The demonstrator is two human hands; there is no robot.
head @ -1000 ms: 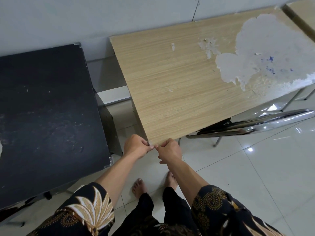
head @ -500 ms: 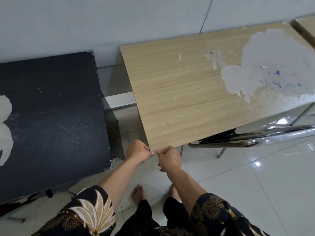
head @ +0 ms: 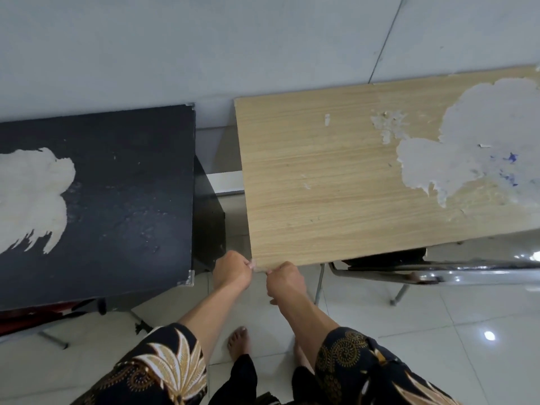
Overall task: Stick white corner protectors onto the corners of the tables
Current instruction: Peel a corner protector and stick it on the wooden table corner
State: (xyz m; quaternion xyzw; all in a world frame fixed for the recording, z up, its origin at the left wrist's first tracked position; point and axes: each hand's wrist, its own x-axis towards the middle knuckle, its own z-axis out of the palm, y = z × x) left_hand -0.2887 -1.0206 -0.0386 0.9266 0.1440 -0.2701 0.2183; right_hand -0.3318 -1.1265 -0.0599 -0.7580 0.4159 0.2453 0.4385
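Now both my left hand (head: 232,268) and right hand (head: 285,277) pinch the corner protector (head: 254,266) onto the wooden surface's (head: 321,185) near-left corner; I should press both flanges flush, firmly, before releasing.

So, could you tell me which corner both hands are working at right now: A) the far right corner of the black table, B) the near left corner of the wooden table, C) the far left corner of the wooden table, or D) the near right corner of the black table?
B: the left hand and right hand pinch from either side at the near left corner of the wooden table, not at the black table.
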